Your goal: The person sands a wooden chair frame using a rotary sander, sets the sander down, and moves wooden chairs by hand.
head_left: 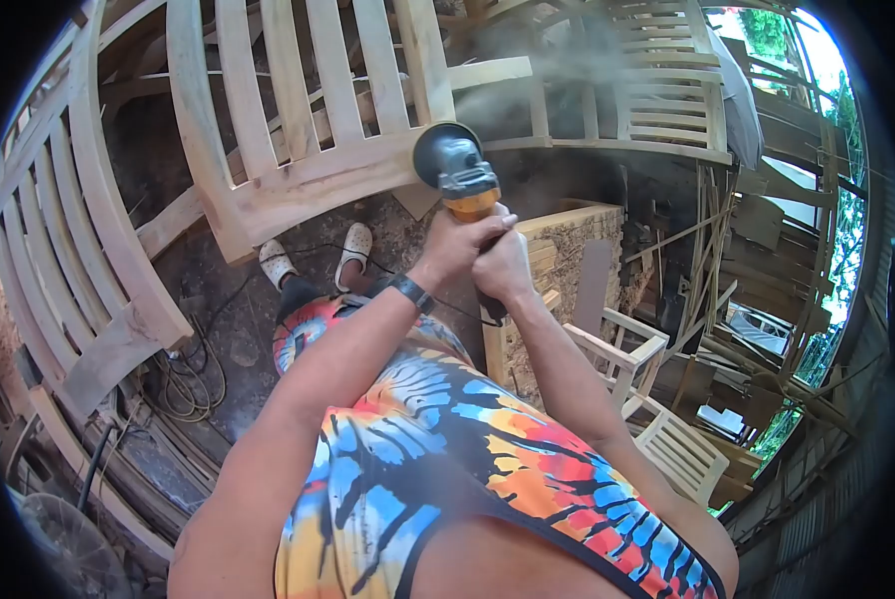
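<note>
Both hands are closed around an angle grinder [474,195] with a yellow-orange collar, a metallic head and a round dark disc [433,152]. My left hand [455,245], with a dark band on its wrist, wraps the body just behind the collar. Against it, my right hand [502,262] grips the rear of the body. The disc meets the corner of a pale slatted wooden frame [312,165], where an upright joins the curved rail; exact contact is hard to see. Dust drifts up and right from the disc.
Another slatted wooden piece [83,240] stands at left. More slatted furniture [667,110] is at the upper right, and small wooden frames [622,349] stand at right. A cable [193,384] lies coiled on the floor, near my feet in white clogs [277,262].
</note>
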The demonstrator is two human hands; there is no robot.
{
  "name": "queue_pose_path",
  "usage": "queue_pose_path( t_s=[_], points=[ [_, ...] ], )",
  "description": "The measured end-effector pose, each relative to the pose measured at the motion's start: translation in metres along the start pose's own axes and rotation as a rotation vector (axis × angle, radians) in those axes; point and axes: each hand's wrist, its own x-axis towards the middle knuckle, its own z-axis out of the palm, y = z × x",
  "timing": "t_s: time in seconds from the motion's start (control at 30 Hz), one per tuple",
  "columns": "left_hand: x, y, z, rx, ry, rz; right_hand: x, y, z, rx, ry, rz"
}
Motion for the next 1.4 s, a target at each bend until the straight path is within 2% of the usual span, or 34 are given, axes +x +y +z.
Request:
queue_pose_path(
  t_s=[0.07, 0.2, 0.3, 0.47, 0.6, 0.7, 0.73, 0.77, 0.93, 1.03, 1.1, 1.17, 1.23, 1.27, 1.37, 1.4],
  points=[
    [-0.008, 0.019, -0.010, -0.058, 0.012, -0.001, 0.006, -0.002, 0.015, -0.044, 0.007, -0.033],
    [0.000, 0.011, -0.005, 0.000, -0.042, -0.060, 0.005, 0.011, 0.009, -0.034, 0.035, -0.019],
    [-0.003, 0.004, -0.002, 0.025, -0.071, -0.014, -0.002, 0.014, 0.004, -0.071, 0.023, 0.011],
    [-0.020, 0.020, -0.022, -0.047, -0.024, -0.023, -0.005, -0.001, 0.028, -0.140, -0.006, -0.018],
    [-0.005, 0.008, -0.005, 0.057, -0.084, -0.007, -0.004, 0.015, 0.011, -0.021, 0.072, 0.028],
    [-0.014, 0.013, -0.015, 0.011, -0.042, -0.051, -0.006, 0.004, 0.019, -0.011, 0.026, 0.028],
    [-0.019, 0.015, -0.024, 0.048, 0.046, -0.048, -0.006, -0.007, 0.027, -0.076, 0.016, 0.003],
    [-0.024, 0.018, -0.034, 0.014, 0.069, 0.013, -0.004, -0.008, 0.039, -0.116, -0.012, -0.002],
    [-0.040, 0.046, -0.052, 0.024, 0.135, -0.077, 0.001, -0.015, 0.064, -0.012, -0.045, 0.013],
    [-0.032, 0.039, -0.042, -0.031, 0.121, -0.054, 0.004, -0.011, 0.054, -0.033, -0.059, 0.002],
    [-0.017, 0.025, -0.038, 0.000, 0.009, -0.011, 0.006, 0.000, 0.041, -0.100, -0.018, 0.048],
    [-0.009, 0.022, -0.017, 0.024, -0.024, -0.063, 0.003, -0.007, 0.021, -0.039, 0.081, 0.056],
    [0.003, 0.008, -0.001, 0.013, -0.099, -0.067, 0.002, 0.016, 0.005, -0.051, 0.081, 0.064],
    [0.007, 0.001, 0.005, 0.032, -0.140, -0.069, -0.001, 0.018, -0.004, -0.034, 0.110, 0.008],
    [0.013, -0.008, 0.021, 0.176, -0.106, -0.014, -0.006, 0.019, -0.022, -0.031, 0.110, 0.037],
    [0.013, -0.007, 0.023, 0.198, -0.115, 0.006, -0.006, 0.022, -0.021, -0.003, 0.135, -0.017]
  ],
)
